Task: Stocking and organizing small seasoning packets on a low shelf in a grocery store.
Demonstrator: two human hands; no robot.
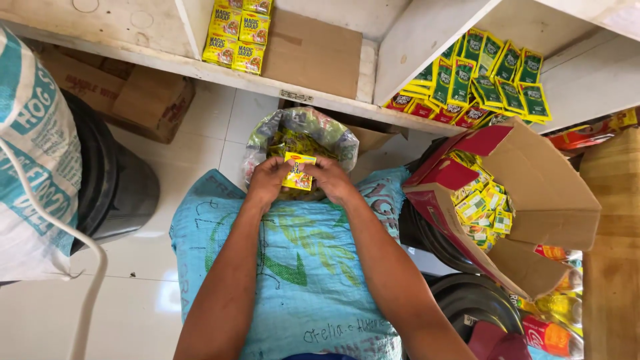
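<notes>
Both my hands hold one small yellow sachet (298,172) between them, just above a pale blue woven sack (300,267) that lies in front of me. My left hand (267,181) grips the sachet's left edge and my right hand (330,179) its right edge. Right behind the sachet stands an open clear plastic bag (333,137) filled with several more yellow sachets.
An open cardboard box (533,180) of yellow sachets sits to the right. White shelves (200,67) above carry stacked yellow packets (238,33) and green packets (493,77). A black bucket (113,180) and a white printed sack (33,167) stand at the left.
</notes>
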